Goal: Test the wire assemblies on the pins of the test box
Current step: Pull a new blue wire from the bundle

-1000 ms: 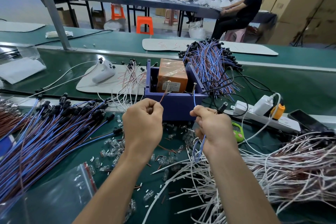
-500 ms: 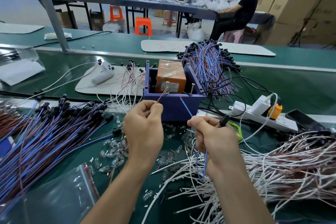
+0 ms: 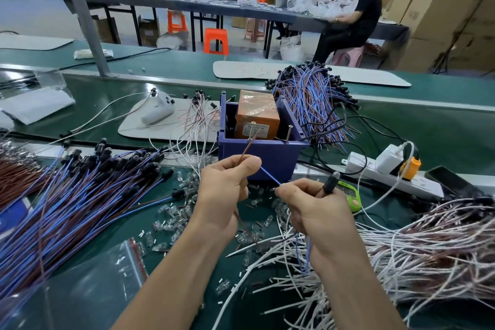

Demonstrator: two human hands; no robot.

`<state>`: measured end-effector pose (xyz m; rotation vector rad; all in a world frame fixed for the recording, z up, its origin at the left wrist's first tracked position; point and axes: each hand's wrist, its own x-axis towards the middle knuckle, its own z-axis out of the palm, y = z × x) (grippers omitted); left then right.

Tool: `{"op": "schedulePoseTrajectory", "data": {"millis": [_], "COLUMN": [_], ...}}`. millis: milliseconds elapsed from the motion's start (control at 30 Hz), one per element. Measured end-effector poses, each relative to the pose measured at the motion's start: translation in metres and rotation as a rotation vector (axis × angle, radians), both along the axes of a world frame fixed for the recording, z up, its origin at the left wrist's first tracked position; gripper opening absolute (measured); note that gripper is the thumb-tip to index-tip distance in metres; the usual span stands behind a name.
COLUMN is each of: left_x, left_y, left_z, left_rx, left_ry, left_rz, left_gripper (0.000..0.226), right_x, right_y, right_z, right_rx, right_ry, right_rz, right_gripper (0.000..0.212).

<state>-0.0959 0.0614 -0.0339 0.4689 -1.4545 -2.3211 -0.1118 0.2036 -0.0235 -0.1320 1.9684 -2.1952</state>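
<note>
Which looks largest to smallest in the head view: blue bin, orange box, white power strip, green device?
1. blue bin
2. orange box and white power strip: about alike; the bin hides part of the box, so unranked
3. green device, partly behind the right hand

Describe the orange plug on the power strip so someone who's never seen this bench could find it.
Right of the blue test box on the green bench lies a white power strip. Two things sit in it: a white charger and, just right of that, the orange plug, the strip's only coloured piece.
</note>
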Motion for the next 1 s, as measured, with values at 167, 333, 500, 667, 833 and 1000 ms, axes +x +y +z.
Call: {"op": "schedulePoseTrajectory", "data": {"millis": [167,333,500,667,833,1000], "left_x": [0.0,0.004,0.003,0.002,0.002,0.0], "left_y": [-0.003,-0.014,-0.014,-0.008,-0.004,-0.03], "left_z": [-0.003,-0.001,0.0,0.001,0.002,0.004], "left_rx": [0.082,0.106,0.078,0.085,0.122,0.124], "left_ry": [0.012,0.114,0.087,0.044,-0.035,-0.031], "left_rz": [-0.049,-0.194,-0.197,-0.127,-0.059,0.141], "left_gripper": [0.016,0.004,0.009,0.014,0.033,0.015], "right_x": [0.0,-0.004,-0.004,-0.003,-0.004,-0.01], "right_y": [0.002,0.005,0.002,0.001,0.0,0.01], "right_z": [0.0,0.005,0.005,0.004,0.002,0.0], "right_rx": [0.024,0.038,0.018,-0.026,-0.066,-0.129], "right_ry": [-0.006,0.006,0.012,-0.009,-0.033,-0.069], "right_rz": [0.058,0.122,0.116,0.119,0.112,0.029], "right_gripper": [0.031,0.017,0.023,0.032,0.038,0.042]}}
